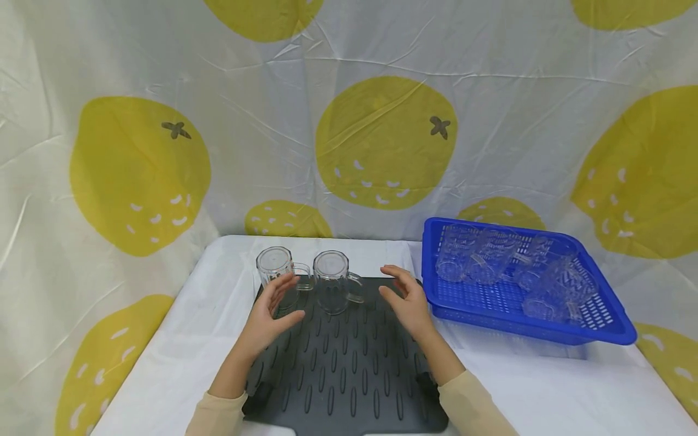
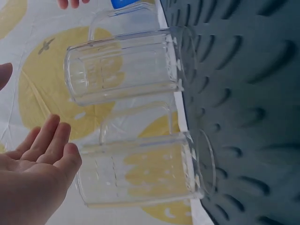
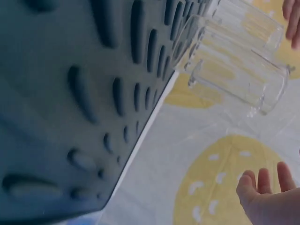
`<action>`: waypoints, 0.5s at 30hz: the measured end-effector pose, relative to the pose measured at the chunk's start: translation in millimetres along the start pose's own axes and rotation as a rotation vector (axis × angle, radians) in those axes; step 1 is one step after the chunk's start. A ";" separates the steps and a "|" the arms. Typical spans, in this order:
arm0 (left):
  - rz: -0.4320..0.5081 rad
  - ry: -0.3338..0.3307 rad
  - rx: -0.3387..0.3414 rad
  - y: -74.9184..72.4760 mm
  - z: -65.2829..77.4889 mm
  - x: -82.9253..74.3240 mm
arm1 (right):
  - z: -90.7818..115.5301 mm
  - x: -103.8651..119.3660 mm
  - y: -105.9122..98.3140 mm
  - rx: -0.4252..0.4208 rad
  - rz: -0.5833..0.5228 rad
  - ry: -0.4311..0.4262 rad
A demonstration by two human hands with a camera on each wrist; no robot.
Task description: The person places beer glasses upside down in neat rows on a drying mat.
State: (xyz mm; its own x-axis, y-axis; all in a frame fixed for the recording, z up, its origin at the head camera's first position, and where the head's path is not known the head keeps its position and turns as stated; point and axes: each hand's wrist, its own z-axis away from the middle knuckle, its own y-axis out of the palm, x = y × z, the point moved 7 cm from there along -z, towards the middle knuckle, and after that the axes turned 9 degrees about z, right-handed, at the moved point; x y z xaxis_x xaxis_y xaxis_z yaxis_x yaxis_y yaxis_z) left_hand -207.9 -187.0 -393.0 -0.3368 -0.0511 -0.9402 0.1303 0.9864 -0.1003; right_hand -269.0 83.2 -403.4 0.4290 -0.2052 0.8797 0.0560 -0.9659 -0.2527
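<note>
Two clear glass mugs stand upside down at the back of a dark ribbed mat, side by side with handles pointing right. My left hand [image 1: 266, 322] is raised in front of the left mug [image 1: 274, 260] and overlaps it in the head view; the fingers are spread and hold nothing. To the right of the right mug [image 1: 331, 289], my right hand [image 1: 410, 307] hovers over the mat [image 1: 349, 363] with loosely bent, parted fingers. In the right wrist view that right hand [image 3: 272, 199] is apart from the glass and grips nothing.
A blue plastic basket [image 1: 507, 324] stands on the white table [image 1: 491, 375] to the right, with several clear glass mugs [image 1: 485, 260] lying in it. Behind the table hangs a white curtain [image 1: 262, 139] printed with yellow lemons.
</note>
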 end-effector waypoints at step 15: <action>-0.210 -0.222 -0.056 -23.3 63.1 22.5 | 9.8 16.0 -54.2 -0.062 0.110 -0.037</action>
State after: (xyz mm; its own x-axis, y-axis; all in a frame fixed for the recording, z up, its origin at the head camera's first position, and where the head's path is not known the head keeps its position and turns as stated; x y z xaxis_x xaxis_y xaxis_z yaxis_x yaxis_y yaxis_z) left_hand -159.7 -221.0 -432.3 -0.1382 -0.2813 -0.9496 0.0262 0.9574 -0.2874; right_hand -256.3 133.9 -379.5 0.4626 -0.3055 0.8323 -0.0486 -0.9461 -0.3203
